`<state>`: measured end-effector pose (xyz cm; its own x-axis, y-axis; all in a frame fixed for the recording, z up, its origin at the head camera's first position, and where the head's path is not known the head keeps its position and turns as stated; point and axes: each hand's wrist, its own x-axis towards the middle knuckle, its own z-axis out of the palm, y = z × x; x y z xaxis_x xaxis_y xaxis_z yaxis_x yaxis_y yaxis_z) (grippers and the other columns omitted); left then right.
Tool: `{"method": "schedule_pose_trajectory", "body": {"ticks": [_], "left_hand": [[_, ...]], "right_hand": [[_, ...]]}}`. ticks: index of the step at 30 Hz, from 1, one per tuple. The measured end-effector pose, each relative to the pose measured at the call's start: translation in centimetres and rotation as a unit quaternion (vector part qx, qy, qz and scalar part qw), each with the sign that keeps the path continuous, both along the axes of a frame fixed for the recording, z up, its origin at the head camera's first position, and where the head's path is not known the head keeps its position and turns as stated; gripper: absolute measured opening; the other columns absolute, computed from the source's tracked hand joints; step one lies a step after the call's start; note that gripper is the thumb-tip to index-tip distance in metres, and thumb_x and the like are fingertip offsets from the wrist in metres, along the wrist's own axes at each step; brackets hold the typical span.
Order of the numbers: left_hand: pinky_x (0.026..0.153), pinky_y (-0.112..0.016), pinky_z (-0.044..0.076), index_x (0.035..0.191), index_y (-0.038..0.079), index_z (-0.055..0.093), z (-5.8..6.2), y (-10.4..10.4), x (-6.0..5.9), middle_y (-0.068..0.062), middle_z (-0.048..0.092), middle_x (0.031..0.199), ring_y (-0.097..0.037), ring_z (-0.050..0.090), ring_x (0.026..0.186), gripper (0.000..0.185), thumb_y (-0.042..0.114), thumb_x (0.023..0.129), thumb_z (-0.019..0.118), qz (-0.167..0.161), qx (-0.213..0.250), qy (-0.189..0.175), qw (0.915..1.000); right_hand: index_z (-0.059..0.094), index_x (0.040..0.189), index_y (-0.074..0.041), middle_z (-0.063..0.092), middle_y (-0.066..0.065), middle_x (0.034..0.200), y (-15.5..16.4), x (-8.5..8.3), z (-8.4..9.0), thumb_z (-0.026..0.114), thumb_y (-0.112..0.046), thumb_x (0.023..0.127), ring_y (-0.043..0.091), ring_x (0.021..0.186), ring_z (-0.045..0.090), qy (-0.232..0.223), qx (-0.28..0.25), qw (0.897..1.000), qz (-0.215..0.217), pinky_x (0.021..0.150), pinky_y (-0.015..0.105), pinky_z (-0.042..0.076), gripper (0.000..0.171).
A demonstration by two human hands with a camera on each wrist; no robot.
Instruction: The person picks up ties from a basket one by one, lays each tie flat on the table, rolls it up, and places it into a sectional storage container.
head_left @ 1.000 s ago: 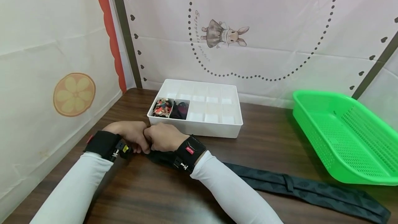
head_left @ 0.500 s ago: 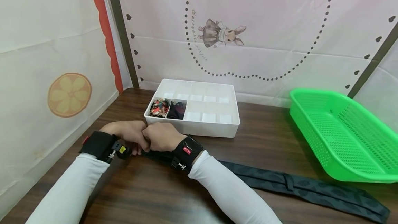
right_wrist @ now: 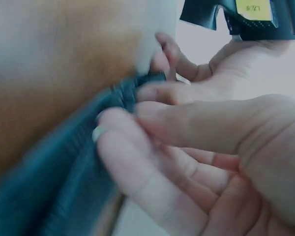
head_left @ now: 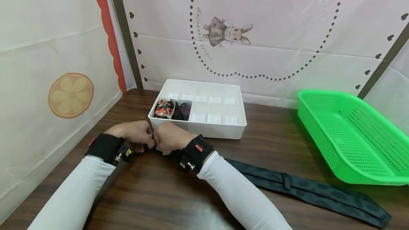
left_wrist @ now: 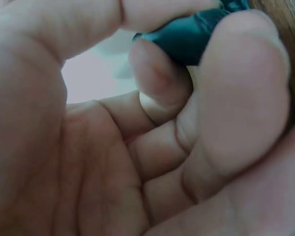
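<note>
A dark, patterned necktie [head_left: 322,192] lies back side up across the table, its wide end at the lower right. My left hand [head_left: 132,133] pinches the gathered narrow end between thumb and fingers; in the left wrist view this tie end [left_wrist: 184,39] looks glossy teal. Close beside it, my right hand [head_left: 174,137] grips the tie with thumb and forefinger. From those fingers the tie [right_wrist: 59,157] trails away in the right wrist view. In the head view, the hands cover the held end, and my right wrist and forearm cover part of the strip.
Just behind my hands stands a white divided box [head_left: 204,130]. Two of its front left compartments hold a colourful patterned bundle [head_left: 164,108] and a dark bundle [head_left: 182,111]. A green plastic basket [head_left: 319,141] is on the right. Fabric walls [head_left: 271,38] border the wooden table [head_left: 153,194].
The tie's wide end has slid left and slightly away from me. My right hand has shifted a little right against the left, and its fingers have changed position on the tie.
</note>
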<state>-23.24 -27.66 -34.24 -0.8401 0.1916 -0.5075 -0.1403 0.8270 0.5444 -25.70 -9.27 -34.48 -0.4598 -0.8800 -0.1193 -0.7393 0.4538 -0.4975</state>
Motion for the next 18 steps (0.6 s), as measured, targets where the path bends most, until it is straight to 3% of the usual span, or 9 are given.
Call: {"method": "schedule_pose_trajectory", "body": {"ticks": [2, 3, 6, 10, 14, 18], "left_hand": [[0.049, -0.023, 0.049, 0.073, 0.01, 0.07, 0.1, 0.0, -0.1, -0.001, 0.064, 0.061, -0.01, 0.061, 0.053, 0.016, 0.014, 0.088, 0.073, -0.001, 0.004, -0.004, 1.0], [0.049, -0.023, 0.049, 0.073, 0.01, 0.07, 0.2, 0.0, -0.2, -0.001, 0.064, 0.061, -0.01, 0.061, 0.053, 0.016, 0.014, 0.088, 0.073, 0.0, 0.004, -0.007, 1.0], [0.048, -0.023, 0.047, 0.069, 0.011, 0.068, 0.2, -0.1, -0.2, -0.001, 0.064, 0.059, -0.009, 0.06, 0.051, 0.019, 0.016, 0.087, 0.073, 0.01, 0.0, -0.01, 0.9999], [0.047, -0.023, 0.046, 0.065, 0.013, 0.063, 0.4, -0.2, -0.1, -0.001, 0.063, 0.058, -0.01, 0.059, 0.049, 0.025, 0.018, 0.087, 0.071, 0.014, 0.003, -0.014, 0.9998], [0.048, -0.024, 0.047, 0.065, 0.014, 0.062, 0.7, -0.6, 0.0, -0.002, 0.065, 0.061, -0.012, 0.06, 0.051, 0.026, 0.021, 0.088, 0.07, 0.002, 0.008, -0.01, 0.9999], [0.05, -0.026, 0.049, 0.067, 0.014, 0.063, 1.0, -1.0, 0.1, -0.003, 0.067, 0.066, -0.013, 0.062, 0.055, 0.025, 0.023, 0.089, 0.07, 0.004, 0.016, 0.003, 0.9999]], "right_hand": [[0.068, 0.084, 0.0, 0.069, 0.002, 0.068, 0.0, -0.2, -0.1, 0.064, 0.004, 0.101, 0.012, 0.059, 0.07, -0.051, -0.02, 0.998, -0.025, 0.056, 0.02, 0.056, 0.019], [0.068, 0.089, 0.001, 0.069, 0.003, 0.07, 0.0, -0.2, -0.1, 0.063, 0.004, 0.102, 0.012, 0.059, 0.071, -0.055, -0.024, 0.998, -0.037, 0.056, 0.021, 0.056, 0.015], [0.066, 0.09, -0.004, 0.065, 0.0, 0.073, -0.2, 0.0, -0.1, 0.068, -0.006, 0.101, 0.011, 0.059, 0.066, 0.017, 0.009, 0.997, -0.073, 0.056, 0.023, 0.053, 0.012], [0.072, 0.088, -0.013, 0.065, -0.003, 0.085, -0.4, 0.8, 0.1, 0.084, -0.03, 0.093, 0.011, 0.075, 0.06, 0.124, 0.091, 0.984, -0.094, 0.062, 0.028, 0.051, 0.022], [0.076, 0.101, -0.015, 0.067, -0.001, 0.101, -0.6, 1.4, 0.0, 0.087, -0.04, 0.09, 0.011, 0.091, 0.06, 0.145, 0.112, 0.979, -0.088, 0.07, 0.031, 0.054, 0.029], [0.074, 0.097, -0.014, 0.067, -0.002, 0.095, -0.7, 1.4, -0.2, 0.082, -0.029, 0.093, 0.012, 0.085, 0.06, 0.16, 0.106, 0.978, -0.081, 0.066, 0.03, 0.053, 0.017]]}}
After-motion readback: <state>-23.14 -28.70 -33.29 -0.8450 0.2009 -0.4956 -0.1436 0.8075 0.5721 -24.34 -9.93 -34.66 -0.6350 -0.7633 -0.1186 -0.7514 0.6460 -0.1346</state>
